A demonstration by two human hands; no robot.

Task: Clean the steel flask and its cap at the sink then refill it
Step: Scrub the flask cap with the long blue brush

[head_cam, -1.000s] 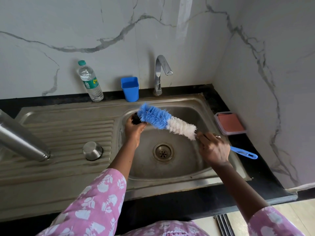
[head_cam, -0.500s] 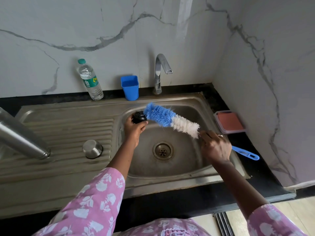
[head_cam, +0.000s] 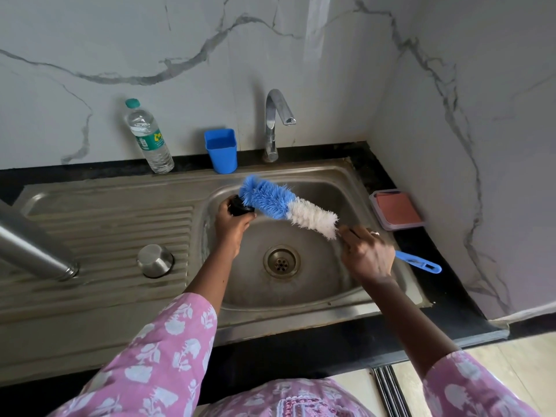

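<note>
at the left edge of the worktop (head_cam: pixel 301 350) your steel flask (head_cam: pixel 33 251) slants over the drainboard (head_cam: pixel 105 224), a steel cup (head_cam: pixel 155 260) upside down near its mouth. over the sink (head_cam: pixel 301 296) basin your left hand (head_cam: pixel 231 227) grips the black cap (head_cam: pixel 239 207), with the blue tip of the bottle brush (head_cam: pixel 288 204) pressed against it. your right hand (head_cam: pixel 368 254) is curled round the brush's handle, toward the right edge.

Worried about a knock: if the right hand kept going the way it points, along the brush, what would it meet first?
Probably the black cap held in the left hand; the brush in the right hand already looks against it, though depth is unclear.
</note>
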